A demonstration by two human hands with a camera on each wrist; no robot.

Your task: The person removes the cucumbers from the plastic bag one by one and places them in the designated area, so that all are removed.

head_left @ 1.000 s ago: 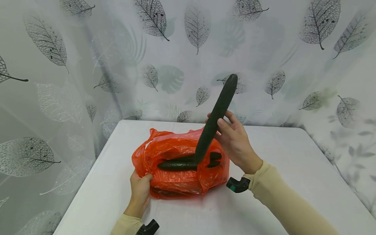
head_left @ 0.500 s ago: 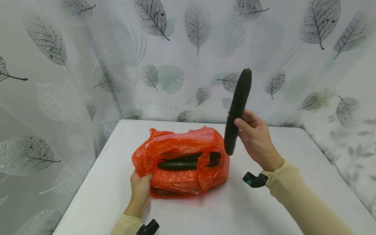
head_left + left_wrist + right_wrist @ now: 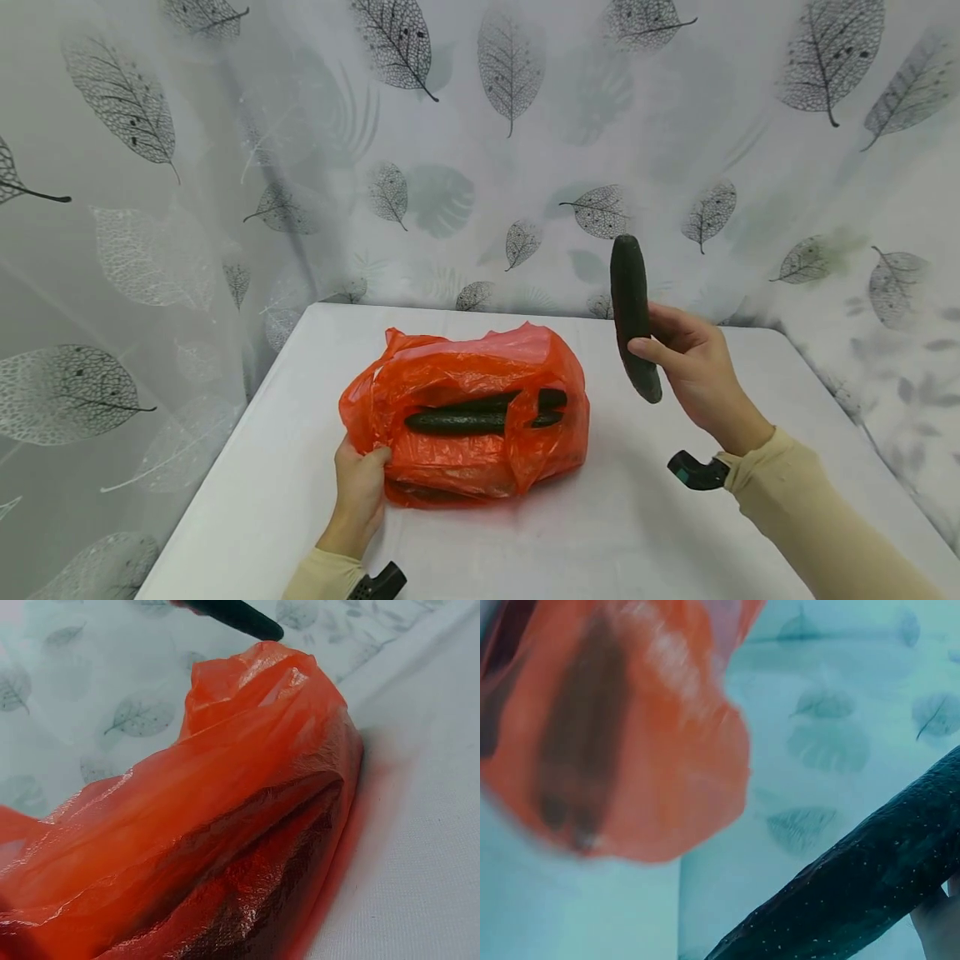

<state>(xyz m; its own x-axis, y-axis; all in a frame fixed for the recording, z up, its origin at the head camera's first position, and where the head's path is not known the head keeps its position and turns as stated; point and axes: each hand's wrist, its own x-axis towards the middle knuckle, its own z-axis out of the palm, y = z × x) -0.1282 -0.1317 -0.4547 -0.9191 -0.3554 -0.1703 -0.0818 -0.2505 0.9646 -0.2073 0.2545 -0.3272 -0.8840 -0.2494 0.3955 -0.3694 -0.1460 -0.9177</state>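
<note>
My right hand [image 3: 693, 367] grips a long dark green cucumber [image 3: 632, 308] near its lower end, holding it nearly upright to the right of an orange-red plastic bag [image 3: 457, 462]. The right wrist view shows the same cucumber [image 3: 855, 877] close up, with small pale specks on its skin. At the bag's left side, my left hand [image 3: 358, 492] pinches the plastic, its thumb on top and its other fingers hidden. Through the bag's opening more cucumbers [image 3: 457, 422] show, lying side by side. In the left wrist view the bag [image 3: 225, 787] covers dark shapes inside it.
A white-covered table [image 3: 585, 542] carries the bag. Behind it and along both sides hang pale curtains [image 3: 450, 150] printed with leaves. Each sleeve cuff has a small black device [image 3: 699, 472] at the wrist.
My right hand has carried the cucumber rightward away from over the bag and lowered it, turning it from slanted to nearly upright. My left hand stays on the bag.
</note>
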